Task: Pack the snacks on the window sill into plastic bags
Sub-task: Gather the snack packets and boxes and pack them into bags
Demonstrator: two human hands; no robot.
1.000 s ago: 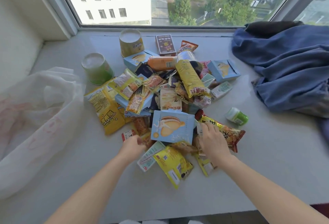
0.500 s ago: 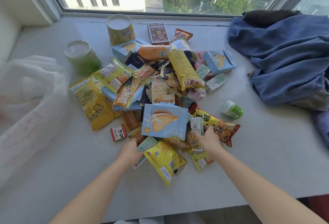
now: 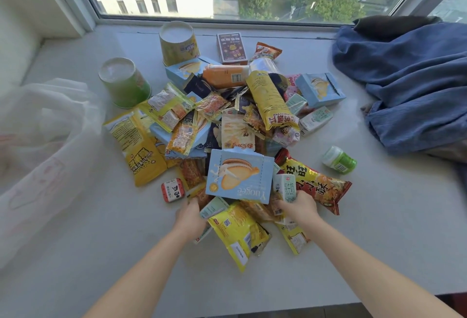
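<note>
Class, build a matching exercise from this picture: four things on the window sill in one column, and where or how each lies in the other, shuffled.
1 milk carton
2 green cup
3 blue cloth
4 plastic bag

A crumpled at the far left
B gripped in the right hand
C upside down, left of the snack pile
D heaped at the right end

Pairs: 1-B, 2-C, 3-D, 4-A
</note>
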